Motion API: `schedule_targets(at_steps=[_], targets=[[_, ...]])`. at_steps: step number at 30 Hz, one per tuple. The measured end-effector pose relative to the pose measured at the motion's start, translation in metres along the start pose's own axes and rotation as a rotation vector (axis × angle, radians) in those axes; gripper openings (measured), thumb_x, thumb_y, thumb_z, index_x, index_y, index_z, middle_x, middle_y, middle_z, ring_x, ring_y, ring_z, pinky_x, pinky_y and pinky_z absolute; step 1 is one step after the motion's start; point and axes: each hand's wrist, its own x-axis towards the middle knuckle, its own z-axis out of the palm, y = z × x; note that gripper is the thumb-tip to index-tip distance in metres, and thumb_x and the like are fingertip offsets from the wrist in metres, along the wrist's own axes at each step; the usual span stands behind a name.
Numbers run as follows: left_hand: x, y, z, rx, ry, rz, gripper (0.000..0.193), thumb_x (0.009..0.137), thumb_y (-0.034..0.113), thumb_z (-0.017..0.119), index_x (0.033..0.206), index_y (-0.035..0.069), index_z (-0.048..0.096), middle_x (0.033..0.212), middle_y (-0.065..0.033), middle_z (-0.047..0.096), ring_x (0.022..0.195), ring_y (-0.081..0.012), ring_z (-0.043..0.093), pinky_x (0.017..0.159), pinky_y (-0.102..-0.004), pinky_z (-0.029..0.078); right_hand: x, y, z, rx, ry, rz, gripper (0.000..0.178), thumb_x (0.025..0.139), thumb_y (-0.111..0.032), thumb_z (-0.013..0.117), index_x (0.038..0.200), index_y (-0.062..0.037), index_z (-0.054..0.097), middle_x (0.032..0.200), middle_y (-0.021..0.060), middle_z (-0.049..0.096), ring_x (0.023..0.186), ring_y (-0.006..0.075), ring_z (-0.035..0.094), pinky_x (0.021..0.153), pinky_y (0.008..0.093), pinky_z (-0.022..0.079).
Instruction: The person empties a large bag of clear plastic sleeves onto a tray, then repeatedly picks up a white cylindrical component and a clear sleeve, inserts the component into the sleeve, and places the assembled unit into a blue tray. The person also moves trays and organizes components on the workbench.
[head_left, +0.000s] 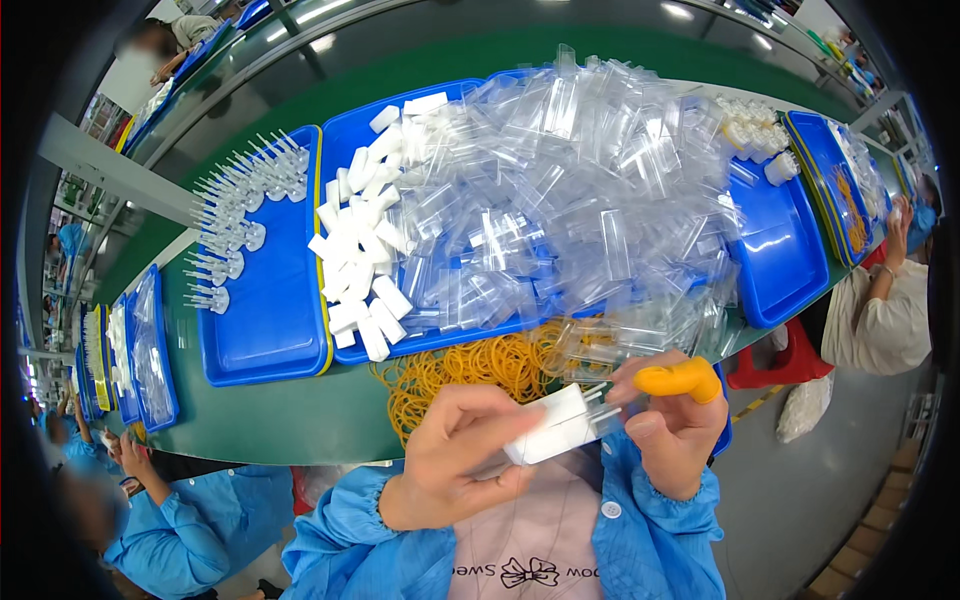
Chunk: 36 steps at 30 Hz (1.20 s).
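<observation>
My left hand [455, 455] is closed around a small white block [553, 428], its fingers blurred by motion. A clear plastic piece seems to lie along the block. Thin pale prongs [596, 402] stick out of its right end. My right hand [675, 425] is at those prongs, with an orange finger cot [682, 382] on one finger. Its thumb stands apart from the other fingers, and some blurred fingertips are close to or touching the prongs. Beyond my hands a heap of yellow rubber bands [470, 370] lies on the green table [350, 425].
A blue tray [425, 345] holds white blocks [360, 240] and a high pile of clear plastic sleeves [600, 170]. The left blue tray [265, 335] carries clear pronged pieces [235, 235]; another blue tray [780, 270] stands right. Co-workers sit on both sides; a red stool [780, 360] is at right.
</observation>
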Motion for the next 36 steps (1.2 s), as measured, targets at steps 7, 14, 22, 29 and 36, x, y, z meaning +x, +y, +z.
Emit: schedule_targets(at_steps=[7, 14, 22, 29, 36], targets=[[-0.007, -0.017, 0.002, -0.659, 0.093, -0.359, 0.044, 0.077, 0.001, 0.075, 0.117, -0.002, 0.057, 0.121, -0.0128, 0.048, 0.111, -0.0237, 0.056, 0.092, -0.0346, 0.049, 0.009, -0.004, 0.003, -0.214, 0.013, -0.136, 0.025, 0.074, -0.010, 0.074, 0.093, -0.0021, 0.062, 0.089, 0.0085, 0.064, 0.089, 0.0234, 0.054, 0.081, 0.0360, 0.045], [-0.014, -0.016, -0.007, -1.020, 0.087, -0.544, 0.043, 0.077, -0.001, 0.074, 0.117, -0.001, 0.056, 0.123, -0.0117, 0.048, 0.113, -0.0224, 0.054, 0.098, -0.0374, 0.045, 0.001, 0.000, 0.003, -0.404, 0.005, -0.243, 0.022, 0.068, -0.012, 0.074, 0.086, -0.0041, 0.064, 0.087, 0.0050, 0.062, 0.088, 0.0236, 0.053, 0.086, 0.0434, 0.041], [-0.022, -0.012, -0.002, -0.948, 0.041, -0.400, 0.041, 0.077, -0.001, 0.074, 0.114, -0.001, 0.057, 0.119, -0.0118, 0.048, 0.114, -0.0223, 0.054, 0.100, -0.0381, 0.046, -0.015, -0.008, 0.019, -0.369, -0.107, -0.200, 0.023, 0.062, -0.009, 0.076, 0.084, -0.0075, 0.068, 0.089, 0.0029, 0.063, 0.088, 0.0219, 0.053, 0.090, 0.0452, 0.039], [-0.024, -0.015, -0.001, -1.004, 0.104, -0.403, 0.040, 0.076, -0.003, 0.074, 0.112, -0.002, 0.056, 0.119, -0.0123, 0.049, 0.113, -0.0226, 0.055, 0.099, -0.0377, 0.046, -0.009, -0.007, 0.024, -0.404, -0.118, -0.227, 0.023, 0.063, -0.010, 0.077, 0.085, -0.0053, 0.069, 0.089, 0.0062, 0.064, 0.086, 0.0231, 0.055, 0.085, 0.0439, 0.042], [-0.019, -0.027, -0.016, -0.925, 0.394, -0.411, 0.038, 0.078, 0.001, 0.069, 0.114, -0.001, 0.054, 0.114, -0.0111, 0.055, 0.107, -0.0198, 0.057, 0.093, -0.0354, 0.046, 0.016, -0.001, 0.021, -0.577, -0.110, -0.256, 0.028, 0.073, -0.010, 0.073, 0.099, -0.0007, 0.067, 0.089, 0.0118, 0.065, 0.080, 0.0292, 0.059, 0.072, 0.0354, 0.047]])
